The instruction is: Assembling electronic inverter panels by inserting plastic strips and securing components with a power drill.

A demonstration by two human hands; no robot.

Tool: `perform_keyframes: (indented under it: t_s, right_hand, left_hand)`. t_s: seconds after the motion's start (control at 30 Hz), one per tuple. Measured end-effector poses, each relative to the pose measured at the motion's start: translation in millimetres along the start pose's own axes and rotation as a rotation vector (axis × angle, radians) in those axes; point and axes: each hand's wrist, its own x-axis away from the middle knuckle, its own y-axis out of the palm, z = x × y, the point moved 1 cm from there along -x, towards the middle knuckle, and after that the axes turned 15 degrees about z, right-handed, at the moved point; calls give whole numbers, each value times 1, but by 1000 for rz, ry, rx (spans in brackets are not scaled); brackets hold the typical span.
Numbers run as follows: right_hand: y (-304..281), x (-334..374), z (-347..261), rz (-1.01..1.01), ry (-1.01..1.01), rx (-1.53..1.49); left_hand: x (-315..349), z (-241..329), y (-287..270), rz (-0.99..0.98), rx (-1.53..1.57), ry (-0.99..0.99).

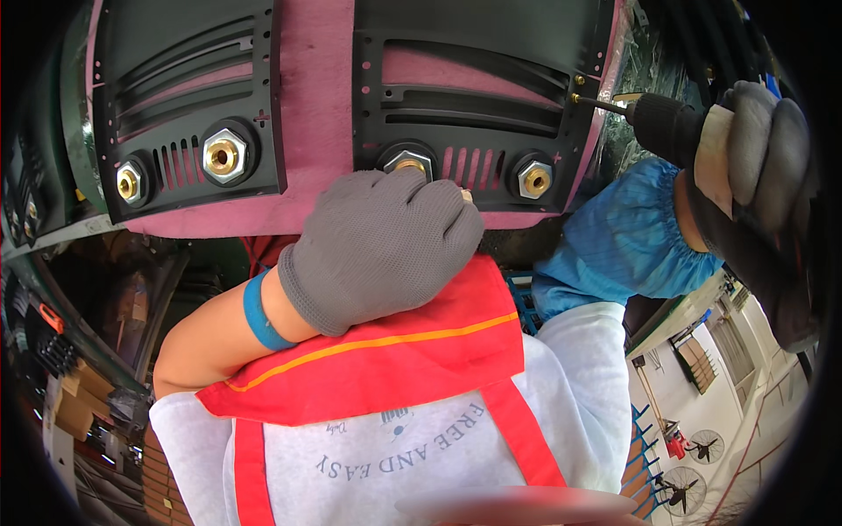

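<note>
Two black, slotted panels (184,26) side by side on pink worktop (316,96); brass fittings (224,156) in silver hex nuts (244,156) along near edges. Dark lettering (428,450), upside down, across white shirt (351,495). Right hand (761,153), grey-gloved, grasps dark power drill (662,127), bit (605,106) pointing left at brass-coloured screw (576,98) on right-hand panel. Left hand (386,241), also gloved, back upward, fingers curled beside fitting; cannot tell whether it grips anything.

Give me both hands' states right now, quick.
Left hand: curled by a brass fitting; can't tell whether it's holding anything.
Right hand: closed, holding a black power driver.
</note>
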Motion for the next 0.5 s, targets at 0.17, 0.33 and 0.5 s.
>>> perform_keyframes:
  t_s: [0.17,0.33,0.5]
  right_hand:
    - [-2,0,0,-31,10,-9]
    - [-4,-1,0,-65,18,-13]
    - [-7,-1,-2,-101,33,-15]
  left_hand:
    - [-1,0,-1,-7,7,-9]
    - [-1,-1,-1,-4,13,17]
    - [0,-2,-4,-29,48,1]
